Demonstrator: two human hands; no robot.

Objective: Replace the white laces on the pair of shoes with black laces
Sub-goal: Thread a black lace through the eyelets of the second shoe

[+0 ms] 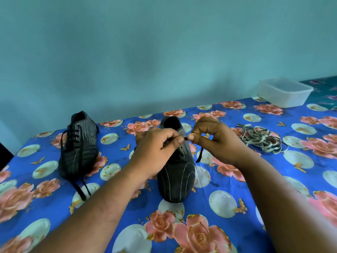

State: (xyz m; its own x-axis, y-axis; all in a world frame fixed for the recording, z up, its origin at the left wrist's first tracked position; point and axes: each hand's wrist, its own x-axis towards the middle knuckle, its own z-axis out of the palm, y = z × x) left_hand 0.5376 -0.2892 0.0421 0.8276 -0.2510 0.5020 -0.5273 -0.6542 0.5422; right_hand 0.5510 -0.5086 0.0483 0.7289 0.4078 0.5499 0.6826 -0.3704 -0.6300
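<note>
On the flowered sheet (pixel 209 225) both hands meet over the middle shoe (pixel 177 172): the left hand (pixel 155 147) and the right hand (pixel 217 139) each pinch the black lace (pixel 185 138) between thumb and curled fingers, its loose end dangling at four o'clock. The left hand hides the eyelets. The second shoe (pixel 79 143), already black-laced, stands at nine o'clock; the heap of white laces (pixel 260 139) lies at three, the plastic box (pixel 284 92) at two.

Home, prob bedroom: floral bedsheet (pixel 218 207) over flat surface, teal wall (pixel 145 52), plastic tub (pixel 284 92).
</note>
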